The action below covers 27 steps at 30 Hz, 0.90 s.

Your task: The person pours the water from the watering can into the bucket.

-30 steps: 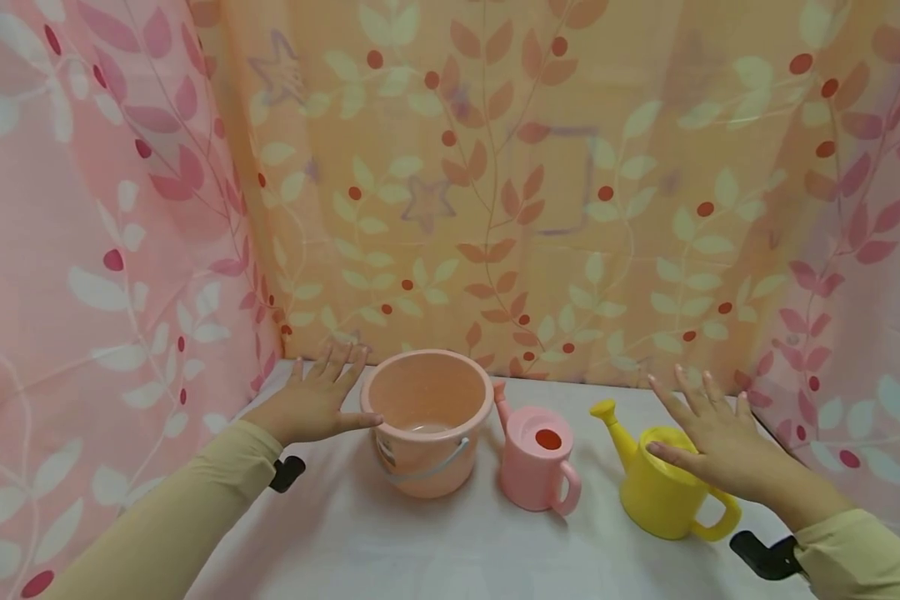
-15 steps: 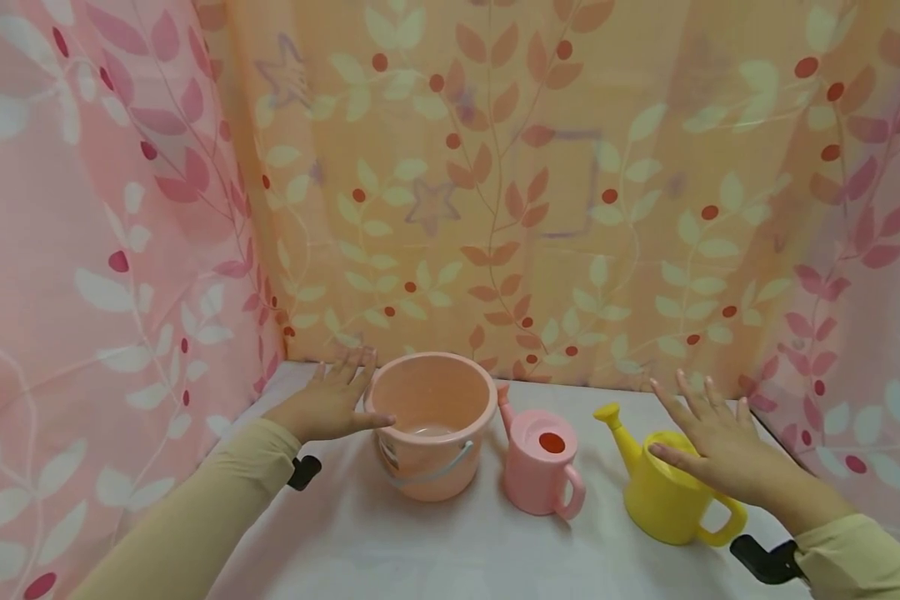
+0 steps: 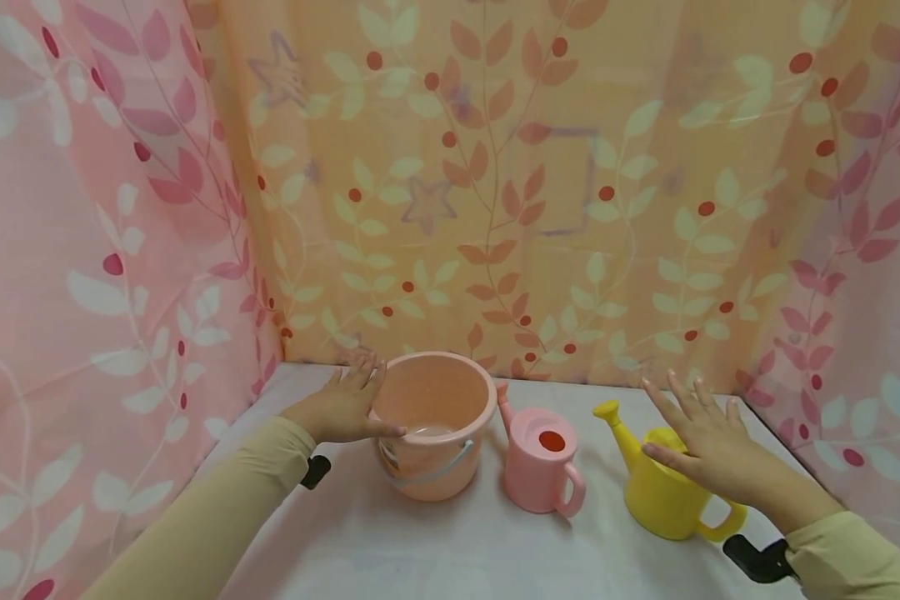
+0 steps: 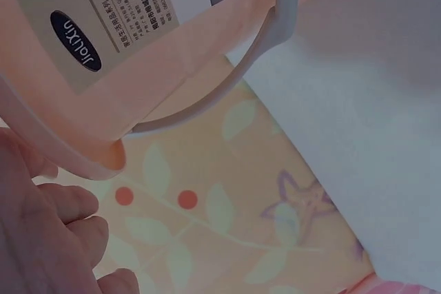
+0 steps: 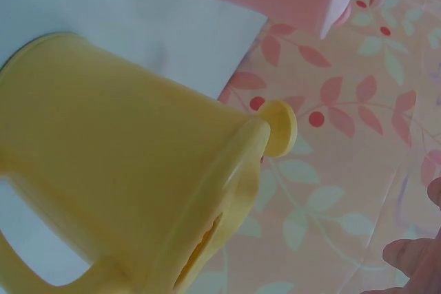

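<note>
Nothing gripped or lifted yet, all handling left: left hand (image 3: 345,408) relaxed at the bucket (image 3: 429,457) rim, contact unclear, right hand (image 3: 712,446) spread above the yellow watering can (image 3: 656,502), pink can (image 3: 531,477) between, all on the table (image 3: 420,554).

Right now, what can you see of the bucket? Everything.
The bucket is peach, smooth and plastic-looking, with a thick round rim and walls narrowing toward the base. A thin grey handle hangs down across its near side; a printed label reads "JiaLiXin". It stands upright on the white table, left of the pink can. The left hand is at its left edge, thumb over the opening; whether it touches is unclear.
</note>
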Motion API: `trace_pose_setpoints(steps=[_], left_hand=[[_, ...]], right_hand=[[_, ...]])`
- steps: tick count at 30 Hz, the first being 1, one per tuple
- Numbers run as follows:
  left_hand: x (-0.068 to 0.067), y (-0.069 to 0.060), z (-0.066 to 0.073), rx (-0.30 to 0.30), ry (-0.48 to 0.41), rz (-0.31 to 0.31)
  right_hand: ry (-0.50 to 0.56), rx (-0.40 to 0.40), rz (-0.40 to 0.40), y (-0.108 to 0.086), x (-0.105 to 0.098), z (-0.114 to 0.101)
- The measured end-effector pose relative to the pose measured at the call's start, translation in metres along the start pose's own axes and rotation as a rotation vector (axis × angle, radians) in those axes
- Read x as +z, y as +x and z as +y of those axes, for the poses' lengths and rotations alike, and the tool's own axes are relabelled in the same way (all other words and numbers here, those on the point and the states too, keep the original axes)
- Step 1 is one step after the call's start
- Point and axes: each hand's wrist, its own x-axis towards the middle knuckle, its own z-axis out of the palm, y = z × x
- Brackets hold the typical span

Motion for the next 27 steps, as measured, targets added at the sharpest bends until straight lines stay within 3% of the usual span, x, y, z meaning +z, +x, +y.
trace_pose_setpoints(steps=[15,27], left_hand=[[0.0063,0.0057,0.0007,-0.056,-0.124,-0.076],[0.0043,0.0029,0.0023,-0.051,-0.108,-0.073]], right_hand=[[0.014,-0.036,0.026,0.0018,0.0031,0.0027],[0.004,-0.070,0.049,0.0043,0.0021,-0.0040]])
